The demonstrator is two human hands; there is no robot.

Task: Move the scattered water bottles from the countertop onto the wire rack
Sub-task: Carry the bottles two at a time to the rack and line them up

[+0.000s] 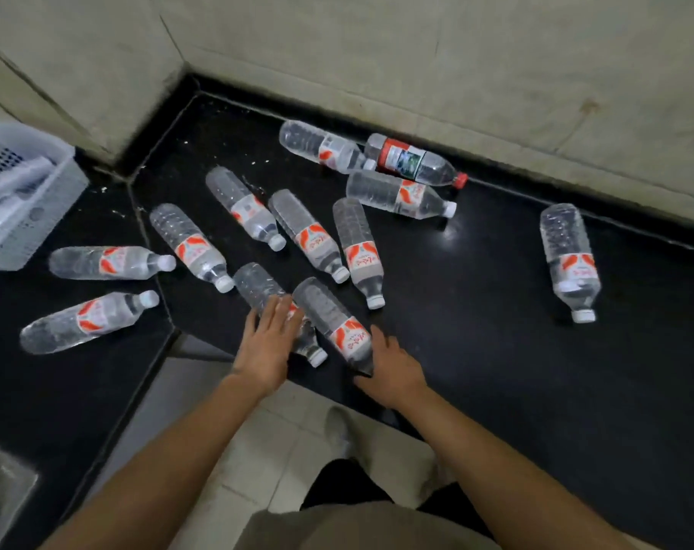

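Observation:
Several clear water bottles with orange-and-white labels lie on their sides across the black countertop (476, 311). My left hand (268, 343) rests with its fingers laid over one bottle (258, 287) near the counter's front edge; that bottle's white cap shows beside the hand. My right hand (395, 373) holds the neck end of the neighbouring bottle (325, 311), thumb along its side and fingers curled beneath, hiding the cap. A lone bottle (569, 256) lies far right. One bottle with a red label and red cap (413, 160) lies by the back wall. No wire rack is in view.
A white perforated plastic basket (20, 200) stands on the counter's left wing, with two bottles (107, 264) in front of it. Tiled walls close the corner behind. Below the counter's front edge is tiled floor (258, 450) with my shoes on it.

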